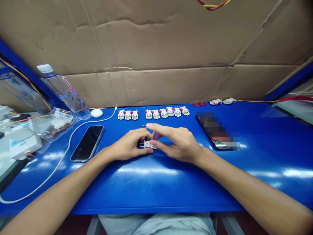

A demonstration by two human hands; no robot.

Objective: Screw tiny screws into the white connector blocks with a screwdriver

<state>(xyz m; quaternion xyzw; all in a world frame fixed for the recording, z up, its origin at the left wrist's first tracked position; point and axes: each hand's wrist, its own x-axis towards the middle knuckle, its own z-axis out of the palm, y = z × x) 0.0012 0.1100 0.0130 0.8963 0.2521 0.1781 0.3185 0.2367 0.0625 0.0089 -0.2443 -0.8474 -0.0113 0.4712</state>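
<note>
My left hand (129,143) is closed around a small white-and-magenta plug part (147,144) with metal pins pointing left, holding it low at the blue table. Over the same part, my right hand (179,142) bends in, its thumb at the part's right end and its index finger stretched above. Between that thumb and finger is a small purple piece (156,134), mostly hidden, so I cannot tell its kind. Tiny dark metal bits, probably screws (144,126), lie just beyond my fingers. Behind them stands a row of similar white-and-magenta plug parts (156,114).
A phone (88,143) and a white cable (69,143) lie left. Farther left are a clear bottle (69,93), a plastic bag (57,125) and a white round object (96,113). At right lies a dark, partly blurred device (212,130). Cardboard (146,42) walls the back.
</note>
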